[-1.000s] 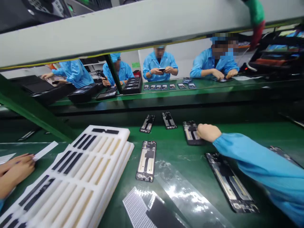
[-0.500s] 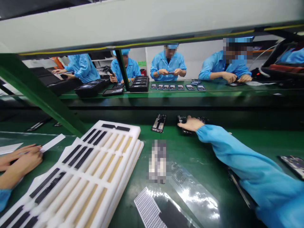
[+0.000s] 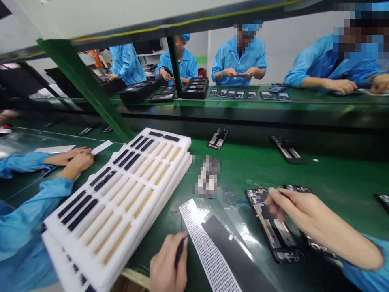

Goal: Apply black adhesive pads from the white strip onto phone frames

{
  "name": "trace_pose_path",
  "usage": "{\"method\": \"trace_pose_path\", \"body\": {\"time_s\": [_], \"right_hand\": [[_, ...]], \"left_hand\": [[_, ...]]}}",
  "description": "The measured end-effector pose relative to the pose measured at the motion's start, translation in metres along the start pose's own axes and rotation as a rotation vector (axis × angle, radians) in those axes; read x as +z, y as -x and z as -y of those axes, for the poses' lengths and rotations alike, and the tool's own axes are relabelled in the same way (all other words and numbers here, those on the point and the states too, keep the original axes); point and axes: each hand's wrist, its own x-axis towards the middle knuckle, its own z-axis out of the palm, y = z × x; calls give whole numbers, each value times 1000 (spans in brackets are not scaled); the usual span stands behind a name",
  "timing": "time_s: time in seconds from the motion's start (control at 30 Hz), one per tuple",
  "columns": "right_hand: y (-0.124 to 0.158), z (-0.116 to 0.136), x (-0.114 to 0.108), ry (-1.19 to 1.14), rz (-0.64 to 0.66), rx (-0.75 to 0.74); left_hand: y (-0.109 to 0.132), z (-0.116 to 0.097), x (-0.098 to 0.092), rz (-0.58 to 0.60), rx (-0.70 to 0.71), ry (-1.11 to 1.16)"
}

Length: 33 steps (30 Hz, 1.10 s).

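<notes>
My left hand (image 3: 168,263) is closed around a slim black pen-like tool (image 3: 180,252) at the bottom middle, beside the sheet of small dots. Blurred by motion, my right hand (image 3: 293,207) hovers over the upper right part of an opened phone body (image 3: 270,223), its inner parts showing. Its fingers curl downward, and I cannot tell whether they grip anything. A second opened phone body (image 3: 299,188) lies just to the right, partly hidden beneath that hand and wrist. The dotted sheet (image 3: 209,247), with a dark strip on it, rests on clear film between my hands.
White foam trays (image 3: 146,227) holding black strips are stacked at left. More phone bodies (image 3: 287,150) lie farther back, one (image 3: 218,138) near the trays. A co-worker's hands (image 3: 75,160) are at far left. A green post (image 3: 88,89) slants down behind the trays.
My right hand has come back from the far phone bodies to those near me. My left hand with the black tool has entered view. The camera view has shifted.
</notes>
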Motion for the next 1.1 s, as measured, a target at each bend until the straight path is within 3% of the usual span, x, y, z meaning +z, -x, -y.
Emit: {"method": "trace_pose_path", "body": {"time_s": [0.07,0.13,0.27,0.33,0.47,0.63,0.77,0.83,0.87,0.97,1.03,1.1], "right_hand": [[-16,23,8,-348,131,-4],[-30,40,29,-551,227,-8],[-41,51,81,-639,418,-59],[-38,49,96,-627,457,-104],[-30,46,103,-575,475,-156],[-30,45,107,-626,466,-159],[-26,52,83,-739,397,-142],[-18,57,63,-777,281,-125],[-13,60,54,-775,209,-127],[1,66,41,-696,55,-178],[7,69,42,-646,14,-209],[9,70,46,-633,-3,-229]], "left_hand": [[-6,-5,5,73,51,-6],[-9,-10,9,152,114,-49],[-9,-17,9,299,206,-243],[-11,-19,8,352,216,-312],[-15,-20,8,416,208,-338],[-16,-13,11,395,150,-122],[-20,-16,11,332,35,69],[-26,-27,10,282,-119,290],[-29,-35,9,255,-240,508],[-42,-61,6,153,-589,1384],[-51,-74,5,107,-629,1729],[-57,-81,4,90,-597,1838]]}}
